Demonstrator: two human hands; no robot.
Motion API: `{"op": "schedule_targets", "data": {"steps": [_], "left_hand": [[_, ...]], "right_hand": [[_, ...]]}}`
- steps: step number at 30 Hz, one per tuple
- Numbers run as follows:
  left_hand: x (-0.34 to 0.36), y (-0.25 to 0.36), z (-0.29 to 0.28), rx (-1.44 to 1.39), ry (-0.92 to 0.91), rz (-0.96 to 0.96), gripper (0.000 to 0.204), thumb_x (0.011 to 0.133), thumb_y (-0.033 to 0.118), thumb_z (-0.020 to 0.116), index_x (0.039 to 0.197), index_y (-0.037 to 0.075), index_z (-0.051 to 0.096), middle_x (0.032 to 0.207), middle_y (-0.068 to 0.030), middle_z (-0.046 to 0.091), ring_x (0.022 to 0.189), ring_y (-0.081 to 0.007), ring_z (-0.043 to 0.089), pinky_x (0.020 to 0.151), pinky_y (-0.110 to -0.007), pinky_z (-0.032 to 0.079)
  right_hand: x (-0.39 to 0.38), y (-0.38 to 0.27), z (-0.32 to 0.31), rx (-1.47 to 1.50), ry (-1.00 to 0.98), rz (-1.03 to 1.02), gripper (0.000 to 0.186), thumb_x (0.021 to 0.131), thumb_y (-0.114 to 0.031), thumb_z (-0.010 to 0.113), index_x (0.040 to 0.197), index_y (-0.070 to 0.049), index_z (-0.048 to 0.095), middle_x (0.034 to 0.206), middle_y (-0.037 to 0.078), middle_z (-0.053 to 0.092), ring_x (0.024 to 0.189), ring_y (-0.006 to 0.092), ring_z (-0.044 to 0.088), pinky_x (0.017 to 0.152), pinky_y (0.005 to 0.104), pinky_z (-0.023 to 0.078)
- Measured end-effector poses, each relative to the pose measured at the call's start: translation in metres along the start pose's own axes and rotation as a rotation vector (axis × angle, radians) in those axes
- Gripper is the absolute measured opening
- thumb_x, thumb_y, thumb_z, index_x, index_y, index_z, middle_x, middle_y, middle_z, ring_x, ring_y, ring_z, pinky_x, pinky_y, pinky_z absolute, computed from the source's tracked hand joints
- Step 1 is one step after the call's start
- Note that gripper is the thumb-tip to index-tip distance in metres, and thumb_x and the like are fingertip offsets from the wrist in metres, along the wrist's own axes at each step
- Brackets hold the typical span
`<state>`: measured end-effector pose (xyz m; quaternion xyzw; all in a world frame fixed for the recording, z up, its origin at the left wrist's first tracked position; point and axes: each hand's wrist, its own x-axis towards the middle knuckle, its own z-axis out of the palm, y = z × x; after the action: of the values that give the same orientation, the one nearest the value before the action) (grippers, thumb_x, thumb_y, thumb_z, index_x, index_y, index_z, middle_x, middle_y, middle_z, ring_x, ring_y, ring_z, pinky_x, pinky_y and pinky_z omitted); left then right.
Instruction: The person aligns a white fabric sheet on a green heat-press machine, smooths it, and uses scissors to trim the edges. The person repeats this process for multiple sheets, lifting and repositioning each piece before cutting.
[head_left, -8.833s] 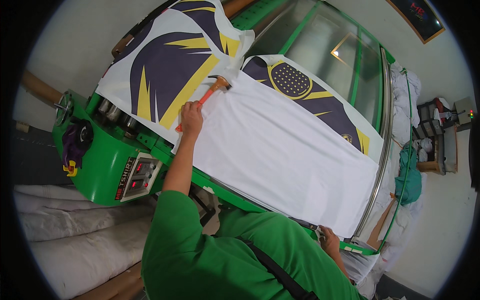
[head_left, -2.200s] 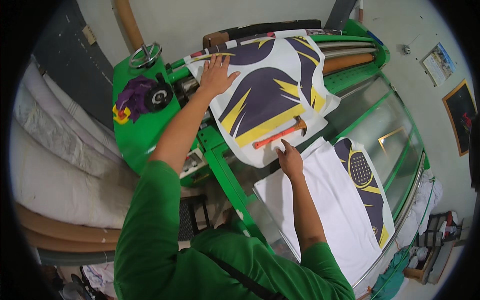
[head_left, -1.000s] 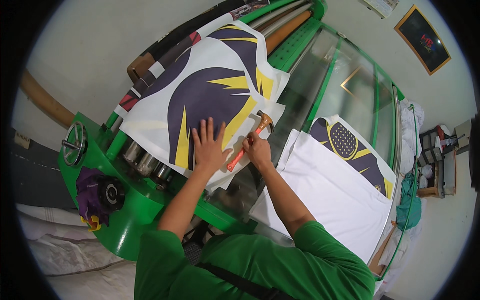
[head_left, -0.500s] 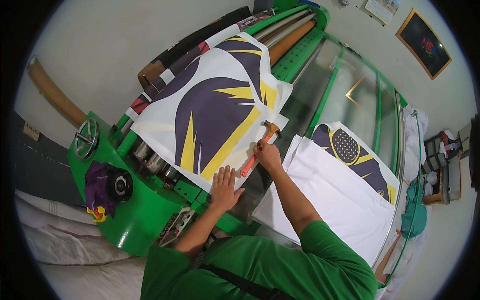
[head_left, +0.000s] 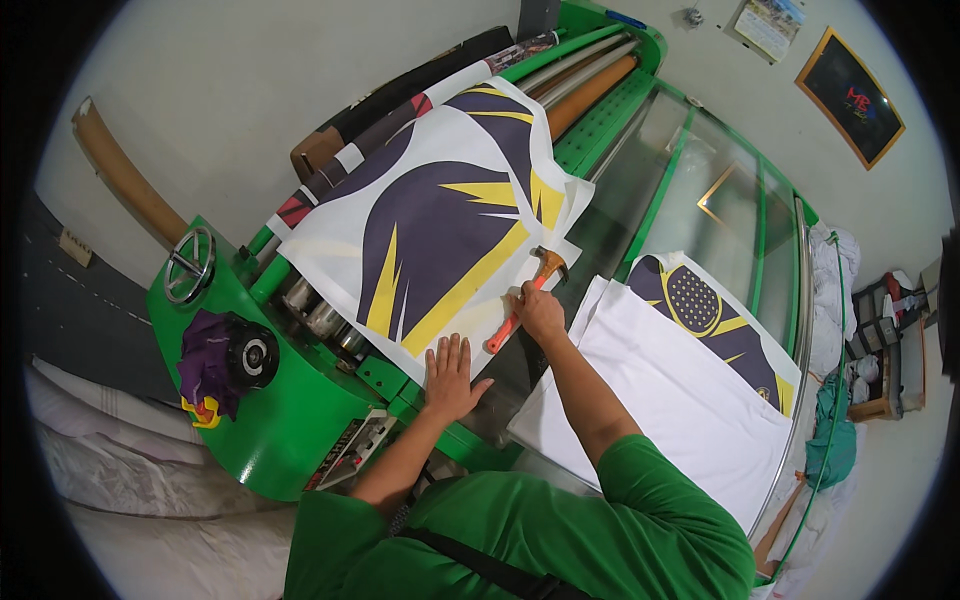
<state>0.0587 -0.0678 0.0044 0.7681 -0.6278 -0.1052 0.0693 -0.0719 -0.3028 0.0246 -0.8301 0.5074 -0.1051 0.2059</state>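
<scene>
My right hand (head_left: pixel 541 313) is wrapped round the orange handle of a claw hammer (head_left: pixel 502 334), which lies over the near right edge of a large printed sheet (head_left: pixel 435 245). The sheet is white with dark purple and yellow shapes, draped over the rollers of a green machine. Its near corner is under my left hand (head_left: pixel 452 383), flat with the fingers stretched out and the thumb apart. To the right of my right hand lies folded white fabric (head_left: pixel 660 410), with a purple, yellow and white printed piece (head_left: pixel 735 345) showing beyond it.
The green machine (head_left: pixel 270 440) has a metal handwheel (head_left: pixel 188 265) at its left end. A purple cloth (head_left: pixel 207 365) hangs beside a round black part (head_left: pixel 253 353). Brown cardboard tube (head_left: pixel 125 165) leans on the wall. Glass panels (head_left: pixel 720 190) cover the machine's right side.
The whole view has shifted slightly, so the machine and sheet appear a little further right. Both hands and the hammer keep nearly the same places on the sheet.
</scene>
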Motion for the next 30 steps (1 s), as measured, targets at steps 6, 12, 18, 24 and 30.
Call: {"op": "schedule_targets", "data": {"steps": [6, 12, 18, 24, 30], "left_hand": [[-0.01, 0.008, 0.003, -0.029, -0.046, 0.039, 0.103, 0.101, 0.072, 0.045, 0.165, -0.005, 0.02, 0.174, -0.0247, 0.015, 0.163, -0.0421, 0.008, 0.128, -0.063, 0.003], [-0.052, 0.036, 0.016, -0.086, 0.003, 0.112, 0.103, 0.1, 0.065, 0.053, 0.165, -0.007, 0.018, 0.174, -0.0294, 0.011, 0.162, -0.0472, 0.004, 0.127, -0.066, 0.002], [-0.085, 0.101, 0.018, -0.123, 0.035, 0.289, 0.101, 0.1, 0.056, 0.062, 0.167, -0.003, 0.015, 0.173, -0.028, 0.013, 0.16, -0.0485, 0.01, 0.125, -0.068, 0.006], [-0.077, 0.163, 0.021, -0.285, 0.013, -0.148, 0.105, 0.089, 0.053, 0.077, 0.166, 0.003, 0.025, 0.163, -0.0236, 0.037, 0.144, -0.0427, 0.04, 0.116, -0.064, 0.03], [-0.041, 0.152, 0.037, -0.206, -0.057, -0.324, 0.051, 0.086, 0.048, 0.081, 0.117, 0.01, 0.068, 0.11, -0.0105, 0.072, 0.109, -0.035, 0.066, 0.096, -0.06, 0.045]], "right_hand": [[-0.018, -0.005, -0.012, 0.104, 0.03, 0.028, 0.064, 0.098, -0.053, 0.068, 0.14, -0.006, 0.057, 0.094, 0.019, 0.076, 0.093, 0.0407, 0.074, 0.081, 0.0512, 0.058], [-0.132, 0.02, -0.059, 0.313, 0.077, -0.015, 0.068, 0.099, -0.047, 0.07, 0.148, -0.004, 0.052, 0.105, 0.025, 0.073, 0.096, 0.0425, 0.071, 0.085, 0.0508, 0.056], [-0.291, 0.099, -0.087, 0.347, 0.179, 0.209, 0.049, 0.099, -0.034, 0.073, 0.134, -0.001, 0.065, 0.099, 0.017, 0.075, 0.083, 0.0293, 0.073, 0.078, 0.041, 0.058], [-0.434, 0.184, -0.119, 0.216, 0.334, 0.528, 0.037, 0.097, -0.027, 0.074, 0.125, -0.003, 0.071, 0.1, 0.014, 0.075, 0.09, 0.0301, 0.072, 0.082, 0.0418, 0.057], [-0.553, 0.274, -0.16, 0.156, 0.445, 0.736, 0.038, 0.096, -0.032, 0.073, 0.123, -0.004, 0.072, 0.103, 0.015, 0.075, 0.095, 0.0336, 0.072, 0.086, 0.0444, 0.057]]}}
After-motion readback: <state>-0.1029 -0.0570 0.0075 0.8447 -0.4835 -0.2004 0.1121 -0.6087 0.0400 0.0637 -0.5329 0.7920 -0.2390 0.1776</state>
